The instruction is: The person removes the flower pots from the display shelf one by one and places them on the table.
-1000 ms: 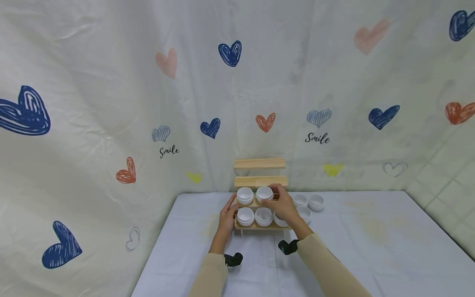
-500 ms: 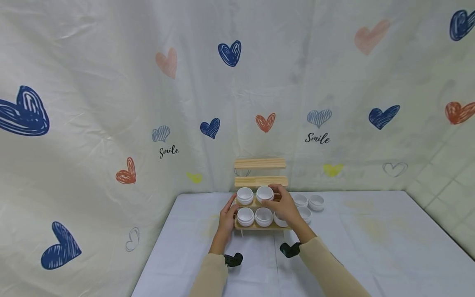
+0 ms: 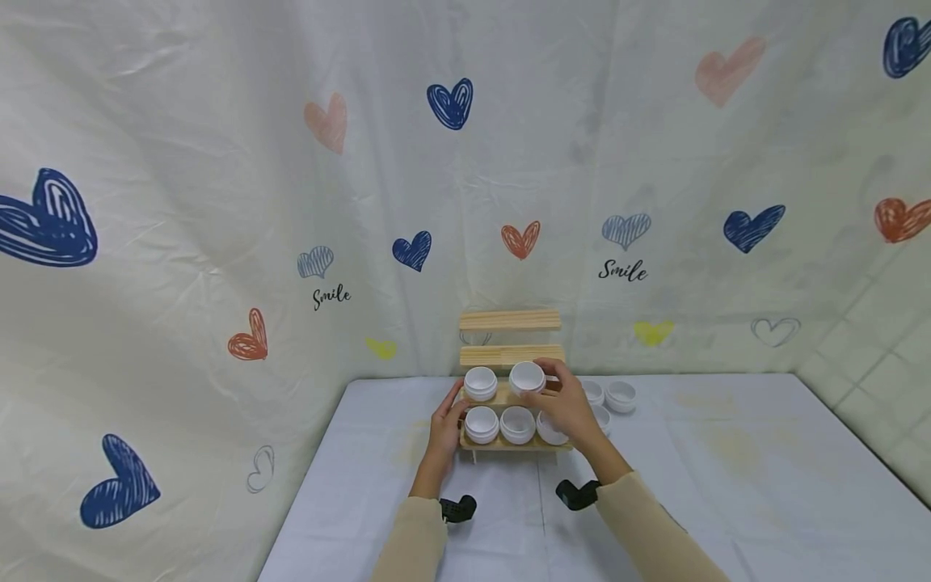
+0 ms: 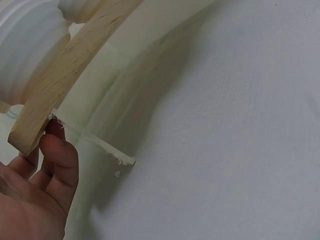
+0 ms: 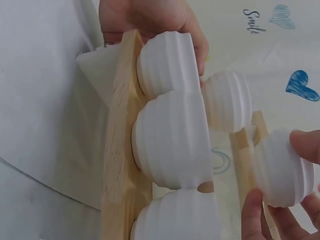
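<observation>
My right hand (image 3: 570,404) holds a small white ribbed bowl (image 3: 527,378) by its sides over the second shelf of a wooden tiered rack (image 3: 509,445). In the right wrist view, thumb and fingers (image 5: 252,215) are spread around this bowl (image 5: 280,167), right at the shelf. A second white bowl (image 3: 481,383) sits to its left on the same shelf. Three more line the bottom shelf, the rightmost bowl (image 3: 550,428) partly behind my right hand. My left hand (image 3: 442,436) grips the rack's left end, its fingers curled under the wooden board (image 4: 60,75) in the left wrist view.
Right of the rack, a few loose white bowls (image 3: 621,396) stand on the white-covered table (image 3: 698,485), partly hidden by my right hand. Two upper wooden slats (image 3: 511,321) of the rack carry no bowls. A heart-printed curtain (image 3: 538,162) hangs close behind.
My right hand and the bowl it holds have shifted slightly right along the second shelf, widening the gap to the left bowl. My left hand stays at the rack's left end.
</observation>
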A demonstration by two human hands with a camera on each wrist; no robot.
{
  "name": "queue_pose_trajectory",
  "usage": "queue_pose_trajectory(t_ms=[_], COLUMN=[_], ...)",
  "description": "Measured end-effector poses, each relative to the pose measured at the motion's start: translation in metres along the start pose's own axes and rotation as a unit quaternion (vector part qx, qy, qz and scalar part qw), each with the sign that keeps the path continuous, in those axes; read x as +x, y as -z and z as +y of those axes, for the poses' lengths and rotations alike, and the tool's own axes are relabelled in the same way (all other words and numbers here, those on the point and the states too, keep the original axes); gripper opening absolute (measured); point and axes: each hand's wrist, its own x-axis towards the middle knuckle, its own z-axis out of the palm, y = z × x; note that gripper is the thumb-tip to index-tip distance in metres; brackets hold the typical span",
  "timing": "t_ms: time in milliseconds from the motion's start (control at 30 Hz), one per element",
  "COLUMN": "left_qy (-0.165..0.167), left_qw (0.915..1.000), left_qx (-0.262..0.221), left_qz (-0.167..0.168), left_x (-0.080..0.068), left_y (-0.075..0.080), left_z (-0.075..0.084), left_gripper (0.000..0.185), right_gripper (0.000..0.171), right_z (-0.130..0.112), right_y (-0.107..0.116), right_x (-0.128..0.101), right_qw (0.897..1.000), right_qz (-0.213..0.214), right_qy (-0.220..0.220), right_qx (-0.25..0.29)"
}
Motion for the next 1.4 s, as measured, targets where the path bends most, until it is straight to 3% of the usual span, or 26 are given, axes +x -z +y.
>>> queue_pose_trajectory(t_ms=[433, 700, 1400], left_qy=[-0.003, 0.002, -0.006], left_qw=[1.0000, 1.0000, 0.9999], left_qx=[0.001, 0.008, 0.002], left_qz=[0.004, 0.005, 0.013], left_x=[-0.001, 0.000, -0.001], left_y=[-0.001, -0.001, -0.003], left_z=[0.001, 0.001, -0.001], left_gripper=[0.053, 0.054, 0.053], right_gripper=[0.066, 0.067, 0.065], right_z=[0.003, 0.010, 0.022], right_y=[0.012, 0.023, 0.044], right_x=[-0.010, -0.016, -0.028], right_qw=[1.000, 0.999, 0.999], right_qz=[0.008, 0.013, 0.048], right_qy=[0.017, 0.033, 0.025], right_qx=[0.017, -0.004, -0.008])
